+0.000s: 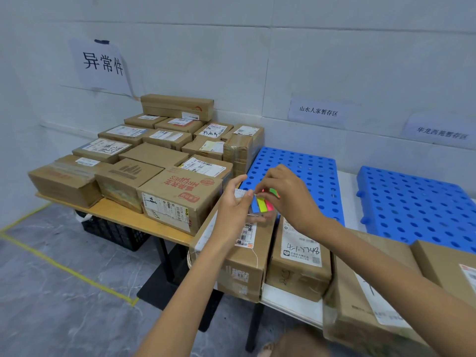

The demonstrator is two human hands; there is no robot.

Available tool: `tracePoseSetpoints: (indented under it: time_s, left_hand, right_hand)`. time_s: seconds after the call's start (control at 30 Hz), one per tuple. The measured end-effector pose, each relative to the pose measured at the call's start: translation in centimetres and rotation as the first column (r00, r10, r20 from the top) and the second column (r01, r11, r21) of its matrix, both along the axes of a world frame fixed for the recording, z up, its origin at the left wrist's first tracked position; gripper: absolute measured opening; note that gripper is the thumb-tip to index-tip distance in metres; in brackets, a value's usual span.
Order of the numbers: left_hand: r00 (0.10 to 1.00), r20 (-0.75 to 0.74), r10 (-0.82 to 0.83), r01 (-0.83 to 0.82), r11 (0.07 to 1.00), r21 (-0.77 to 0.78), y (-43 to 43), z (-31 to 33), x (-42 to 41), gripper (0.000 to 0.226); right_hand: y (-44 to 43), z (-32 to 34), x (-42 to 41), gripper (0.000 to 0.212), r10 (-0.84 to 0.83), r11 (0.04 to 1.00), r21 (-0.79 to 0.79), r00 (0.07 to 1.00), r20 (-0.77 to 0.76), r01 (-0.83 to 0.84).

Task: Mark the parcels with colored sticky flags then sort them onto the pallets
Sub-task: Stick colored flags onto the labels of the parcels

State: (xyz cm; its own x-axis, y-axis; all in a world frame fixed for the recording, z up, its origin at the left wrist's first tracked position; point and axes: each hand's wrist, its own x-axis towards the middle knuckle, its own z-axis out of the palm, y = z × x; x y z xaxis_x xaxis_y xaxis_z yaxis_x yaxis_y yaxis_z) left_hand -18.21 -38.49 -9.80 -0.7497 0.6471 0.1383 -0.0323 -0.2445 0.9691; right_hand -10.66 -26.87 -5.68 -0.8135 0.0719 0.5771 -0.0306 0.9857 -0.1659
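Left hand (233, 204) grips sticky flags pad (262, 206) over parcel (242, 269); right hand (286, 194) pinches pad's top edge.

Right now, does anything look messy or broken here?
Nothing looks broken. The parcel under the sticky flags sits at an angle to its neighbour, and its front end seems to stick out past the white table edge. A loose thread hangs on it.

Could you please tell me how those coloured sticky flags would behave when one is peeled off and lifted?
Probably floppy: the sticky flags are thin, flat strips fanned in the left hand. Likely very light, since the right hand pinches one with fingertips alone. Unlikely to roll.
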Motion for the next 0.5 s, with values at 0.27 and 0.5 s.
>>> tracePoseSetpoints:
  time_s: [0.27,0.5]
  left_hand:
    - [0.999,-0.022,0.036,-0.036,0.999,-0.012,0.02,0.0,0.11,0.03]
    - [1.0,-0.002,0.018,-0.018,1.0,-0.013,-0.06,0.23,0.28,0.035]
  right_hand:
    - [-0.19,-0.56,0.24,0.009,0.014,0.999,0.042,0.997,-0.074,-0.011]
    - [-0.06,-0.96,0.11,0.003,0.033,0.995,0.097,0.989,-0.145,-0.019]
